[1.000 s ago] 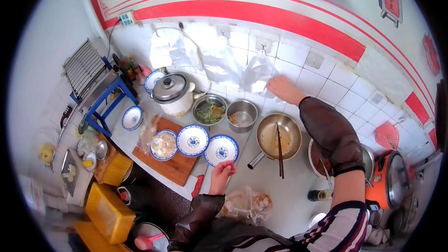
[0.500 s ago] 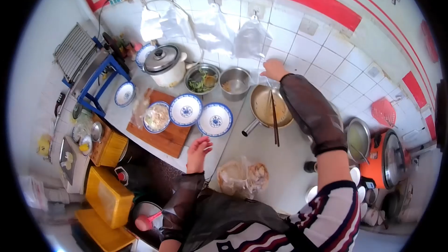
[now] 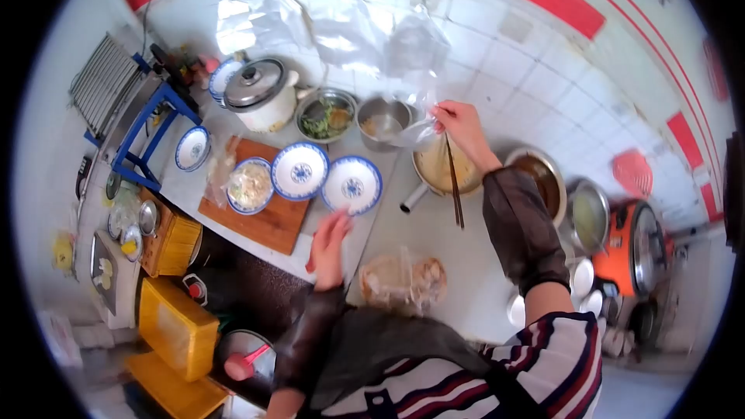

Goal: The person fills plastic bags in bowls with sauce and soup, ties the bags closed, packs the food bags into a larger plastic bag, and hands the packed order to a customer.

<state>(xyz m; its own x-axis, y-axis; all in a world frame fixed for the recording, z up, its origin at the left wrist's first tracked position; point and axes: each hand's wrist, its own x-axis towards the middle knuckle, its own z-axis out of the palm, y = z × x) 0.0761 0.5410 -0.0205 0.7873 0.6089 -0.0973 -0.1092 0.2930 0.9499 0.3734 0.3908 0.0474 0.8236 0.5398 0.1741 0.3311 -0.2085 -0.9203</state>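
Note:
My right hand [image 3: 462, 130] is pinched on a clear plastic bag [image 3: 419, 130], which hangs over the edge of a steel bowl [image 3: 382, 120]. Below that hand is a pan [image 3: 434, 173] with a pair of chopsticks [image 3: 455, 194] resting across it. My left hand [image 3: 329, 250], slightly blurred, is held in the air with its fingers apart and nothing in it. Just beyond its fingertips lies a blue-rimmed plate [image 3: 351, 185], with another plate [image 3: 299, 171] beside it. A bowl of pale food [image 3: 250, 186] sits on the wooden board [image 3: 272, 234].
A filled plastic bag [image 3: 403, 278] lies near the counter's front edge. At the back stand a lidded pot [image 3: 260, 97] and a bowl of greens [image 3: 326, 116]. To the right are a bowl of brown liquid [image 3: 537, 182], a pot [image 3: 587, 217] and an orange cooker [image 3: 632, 244].
My right hand has drawn back from the wall, bringing the plastic bag with it. The brown liquid's bowl has come out from behind my sleeve. The whole view has shifted slightly.

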